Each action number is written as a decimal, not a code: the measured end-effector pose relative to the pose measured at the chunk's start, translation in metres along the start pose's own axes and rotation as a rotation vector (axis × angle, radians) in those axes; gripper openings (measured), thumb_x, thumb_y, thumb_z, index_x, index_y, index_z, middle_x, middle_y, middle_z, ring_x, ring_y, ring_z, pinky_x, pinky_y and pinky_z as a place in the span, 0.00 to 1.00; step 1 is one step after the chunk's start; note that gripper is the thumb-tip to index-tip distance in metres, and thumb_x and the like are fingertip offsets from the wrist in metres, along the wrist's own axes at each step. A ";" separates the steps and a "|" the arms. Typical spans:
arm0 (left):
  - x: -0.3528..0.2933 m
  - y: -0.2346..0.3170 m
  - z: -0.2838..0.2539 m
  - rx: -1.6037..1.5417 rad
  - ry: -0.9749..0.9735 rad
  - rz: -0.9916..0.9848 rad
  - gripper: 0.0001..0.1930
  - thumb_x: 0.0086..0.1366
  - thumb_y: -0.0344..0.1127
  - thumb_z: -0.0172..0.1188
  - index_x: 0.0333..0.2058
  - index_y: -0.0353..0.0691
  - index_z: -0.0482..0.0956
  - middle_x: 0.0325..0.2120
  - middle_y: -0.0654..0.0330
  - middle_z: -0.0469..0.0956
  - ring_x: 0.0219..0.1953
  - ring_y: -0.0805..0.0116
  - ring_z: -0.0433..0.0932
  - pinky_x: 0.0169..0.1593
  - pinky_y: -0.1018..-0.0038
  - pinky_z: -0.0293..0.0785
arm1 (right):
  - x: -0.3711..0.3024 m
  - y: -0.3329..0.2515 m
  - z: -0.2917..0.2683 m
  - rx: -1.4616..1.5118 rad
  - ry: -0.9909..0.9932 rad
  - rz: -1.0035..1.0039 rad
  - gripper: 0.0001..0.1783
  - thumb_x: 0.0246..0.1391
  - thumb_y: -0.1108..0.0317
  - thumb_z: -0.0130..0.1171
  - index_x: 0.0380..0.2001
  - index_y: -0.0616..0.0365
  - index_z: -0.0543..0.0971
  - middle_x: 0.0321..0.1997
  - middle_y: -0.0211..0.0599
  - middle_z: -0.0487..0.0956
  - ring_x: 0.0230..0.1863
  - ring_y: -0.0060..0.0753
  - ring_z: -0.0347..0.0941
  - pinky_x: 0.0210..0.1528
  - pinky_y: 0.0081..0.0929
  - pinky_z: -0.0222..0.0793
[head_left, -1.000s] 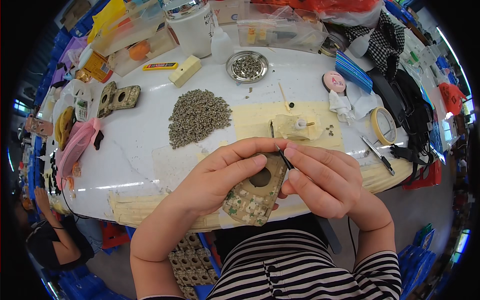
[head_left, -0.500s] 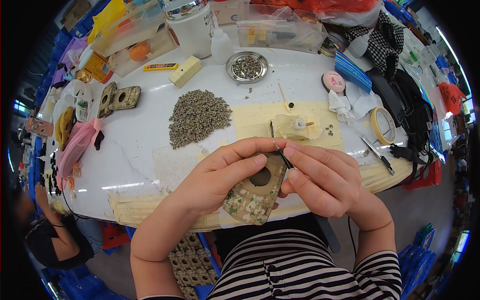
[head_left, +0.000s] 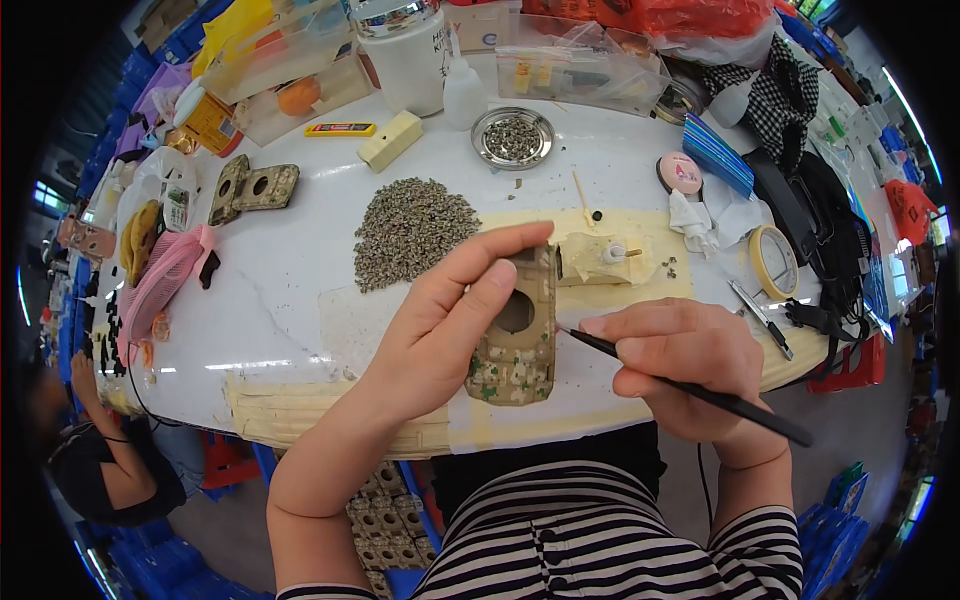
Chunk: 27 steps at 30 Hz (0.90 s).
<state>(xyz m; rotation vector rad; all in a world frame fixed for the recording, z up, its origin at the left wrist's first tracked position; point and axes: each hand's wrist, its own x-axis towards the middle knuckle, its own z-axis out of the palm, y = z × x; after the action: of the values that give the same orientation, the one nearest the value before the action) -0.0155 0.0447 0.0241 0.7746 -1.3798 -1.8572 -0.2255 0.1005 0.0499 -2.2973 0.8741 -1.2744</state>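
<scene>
My left hand (head_left: 435,325) grips a camouflage toy tank hull (head_left: 512,373) with a round hole in its top. The thumb lies on its upper face and the index finger stretches past its far end; the other fingers are hidden beneath. In my right hand (head_left: 695,355) is a pair of black tweezers (head_left: 745,405), pinched between thumb and fingers. Their tips point left, at the hull's right edge; I cannot tell whether they touch it or hold a tiny part. Just beyond the hull stands a tape-wrapped block (head_left: 600,262) with a small nozzle and a stick on top.
A heap of small grey-brown parts (head_left: 415,235) lies left of centre, with a metal dish (head_left: 512,140) of more behind. Two similar hulls (head_left: 255,188) rest at the left. A tape roll (head_left: 773,262) and a utility knife (head_left: 762,320) lie at the right.
My right hand has drawn away from the hull to the right, with the tweezers now lying more level. The hull has turned more upright in view, and my left index finger has straightened.
</scene>
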 end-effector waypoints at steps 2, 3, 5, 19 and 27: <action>0.001 0.002 0.003 0.009 0.115 0.103 0.24 0.73 0.46 0.36 0.63 0.41 0.57 0.40 0.57 0.75 0.37 0.70 0.79 0.40 0.75 0.78 | 0.008 -0.006 -0.001 0.155 -0.025 0.113 0.13 0.50 0.70 0.65 0.34 0.62 0.71 0.35 0.50 0.80 0.35 0.42 0.81 0.34 0.30 0.76; 0.002 0.002 0.001 -0.004 0.148 0.080 0.25 0.73 0.47 0.35 0.63 0.42 0.57 0.40 0.57 0.75 0.37 0.69 0.79 0.40 0.75 0.78 | 0.012 -0.008 0.000 0.234 -0.041 0.168 0.12 0.50 0.71 0.64 0.34 0.63 0.72 0.33 0.48 0.80 0.35 0.41 0.81 0.35 0.30 0.76; 0.003 0.000 -0.001 -0.081 0.221 0.016 0.27 0.73 0.53 0.33 0.63 0.42 0.57 0.41 0.57 0.75 0.38 0.69 0.79 0.42 0.74 0.78 | 0.021 -0.011 0.002 0.259 -0.055 0.237 0.09 0.50 0.74 0.63 0.32 0.64 0.73 0.31 0.43 0.79 0.34 0.36 0.79 0.36 0.27 0.75; 0.003 0.007 0.003 -0.238 0.317 -0.130 0.34 0.68 0.65 0.32 0.56 0.40 0.64 0.42 0.58 0.74 0.45 0.73 0.74 0.47 0.76 0.73 | 0.044 -0.002 0.015 0.160 -0.145 0.274 0.06 0.52 0.76 0.61 0.33 0.63 0.75 0.32 0.38 0.76 0.34 0.28 0.73 0.38 0.24 0.68; 0.002 0.005 0.001 -0.247 0.331 -0.132 0.34 0.68 0.64 0.32 0.56 0.39 0.64 0.42 0.58 0.75 0.45 0.73 0.75 0.47 0.75 0.73 | 0.044 -0.002 0.018 0.141 -0.147 0.262 0.06 0.51 0.76 0.62 0.31 0.63 0.74 0.32 0.38 0.76 0.34 0.29 0.74 0.38 0.25 0.69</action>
<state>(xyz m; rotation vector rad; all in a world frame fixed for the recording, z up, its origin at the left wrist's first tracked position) -0.0169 0.0423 0.0289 1.0085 -0.8936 -1.8528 -0.1919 0.0729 0.0694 -2.0578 0.9637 -1.0090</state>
